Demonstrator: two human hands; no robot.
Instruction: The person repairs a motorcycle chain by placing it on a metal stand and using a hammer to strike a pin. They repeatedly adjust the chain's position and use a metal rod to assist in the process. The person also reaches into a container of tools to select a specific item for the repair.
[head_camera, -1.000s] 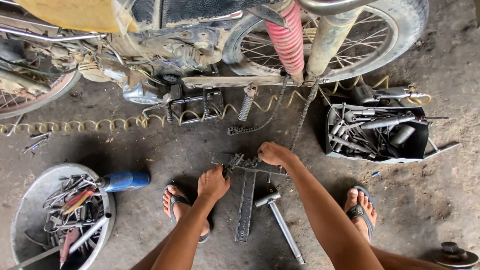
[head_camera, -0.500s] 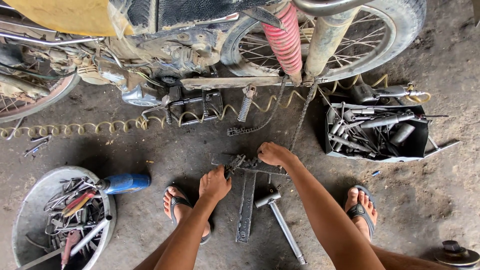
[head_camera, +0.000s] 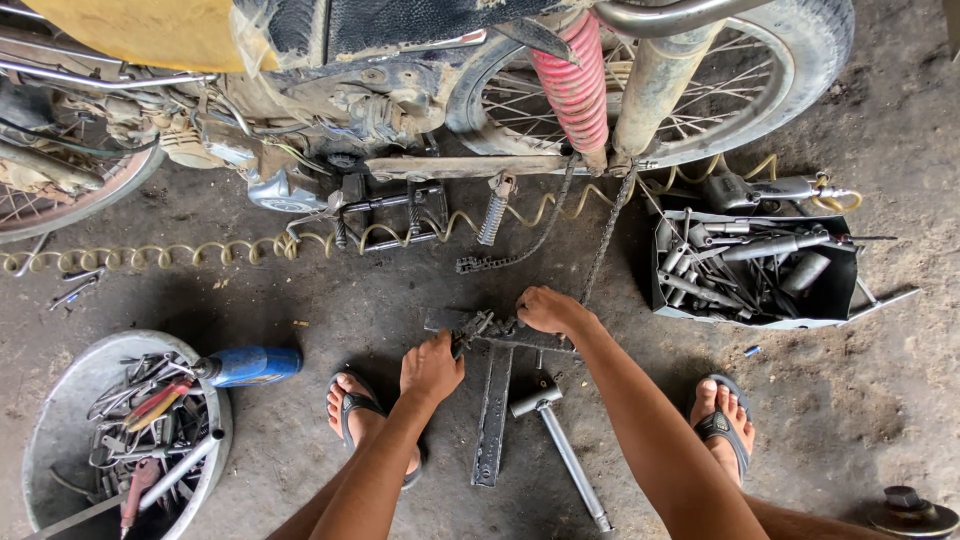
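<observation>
Dull, greasy metal is seen in the T-shaped bar (head_camera: 492, 400) at centre; the hammer (head_camera: 560, 445) is smoother steel; rough matt concrete floor (head_camera: 860, 420) is shown.

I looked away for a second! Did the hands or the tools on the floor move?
Hardly anything changed. The left hand and right hand stay pressed on the chain piece on the T-shaped metal bar. The hammer, tool box and bowl of tools kept their places.

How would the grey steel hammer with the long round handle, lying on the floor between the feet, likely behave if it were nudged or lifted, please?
The grey steel hammer looks all metal, so probably heavy for its size and stiff. Its round handle might roll slightly, though the crosswise head would likely stop it. The rough concrete floor should limit sliding.
</observation>
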